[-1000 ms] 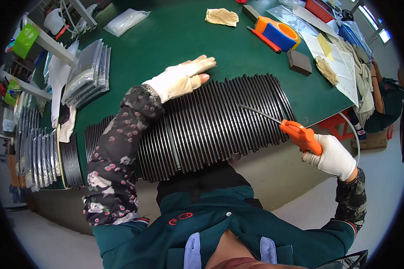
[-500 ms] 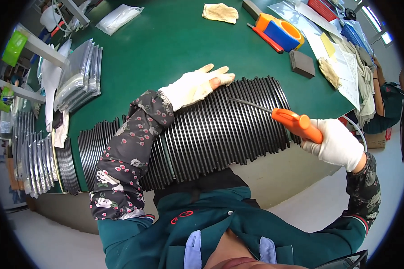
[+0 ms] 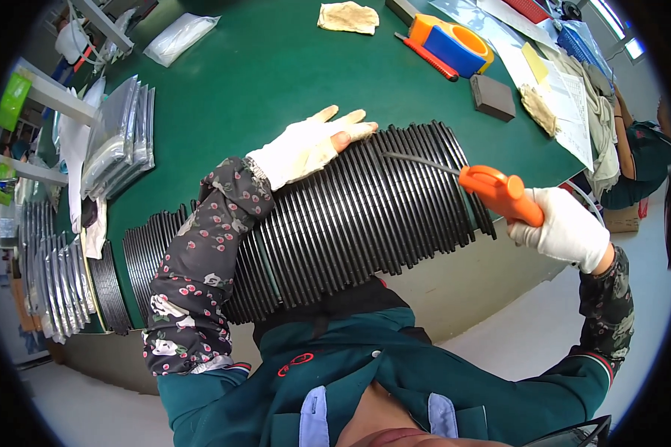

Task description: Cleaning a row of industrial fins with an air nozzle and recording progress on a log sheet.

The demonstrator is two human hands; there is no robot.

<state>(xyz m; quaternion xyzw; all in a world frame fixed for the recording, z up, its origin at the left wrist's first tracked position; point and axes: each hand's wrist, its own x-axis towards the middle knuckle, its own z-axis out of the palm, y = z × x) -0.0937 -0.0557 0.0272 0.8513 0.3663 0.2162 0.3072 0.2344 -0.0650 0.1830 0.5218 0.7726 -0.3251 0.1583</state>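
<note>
A row of thin black rods (image 3: 343,212) lies side by side along the table's near edge. Across their left part stretches my left arm, and my left hand (image 3: 298,153), in a white glove with some fingertips bare, rests at their far ends. Its fingers are extended and it holds nothing. My right hand (image 3: 563,229), also gloved, is closed round the handle of an orange air blow gun (image 3: 499,195). The gun's thin nozzle points left over the rods, its tip near their far ends; whether it touches them I cannot tell. A pale hose shows behind the right hand.
More black rods (image 3: 110,287) lie at the left. Bagged flat packs (image 3: 119,141) stand behind them. Toward the far right are a blue-and-orange tape dispenser (image 3: 455,46), a red cutter knife (image 3: 430,59), a grey block (image 3: 493,97), papers and cloths. Another person (image 3: 637,160) is at the right.
The whole view has shifted, so the table things sit slightly further left. The blow gun's nozzle tip has moved a little to the right along the rods. My left hand stays at their far ends.
</note>
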